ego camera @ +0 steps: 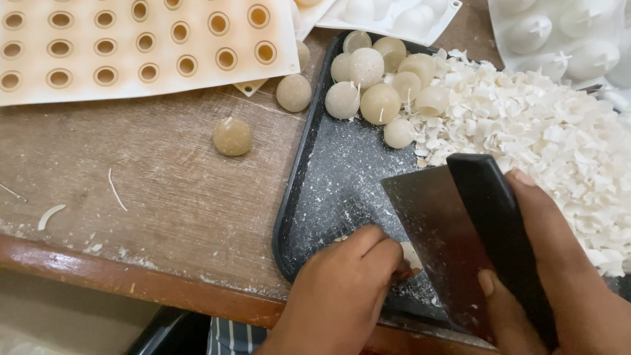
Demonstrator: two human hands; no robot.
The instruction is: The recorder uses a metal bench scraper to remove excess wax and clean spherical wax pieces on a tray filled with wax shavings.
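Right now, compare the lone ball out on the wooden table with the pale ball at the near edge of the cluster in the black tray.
The lone ball is darker, tan-brown; the tray ball is pale cream. The lone ball lies apart on the bare wooden table; the tray ball sits in the black tray, against the pile of white shavings. The lone ball looks larger. Both are round, matte and waxy-looking.
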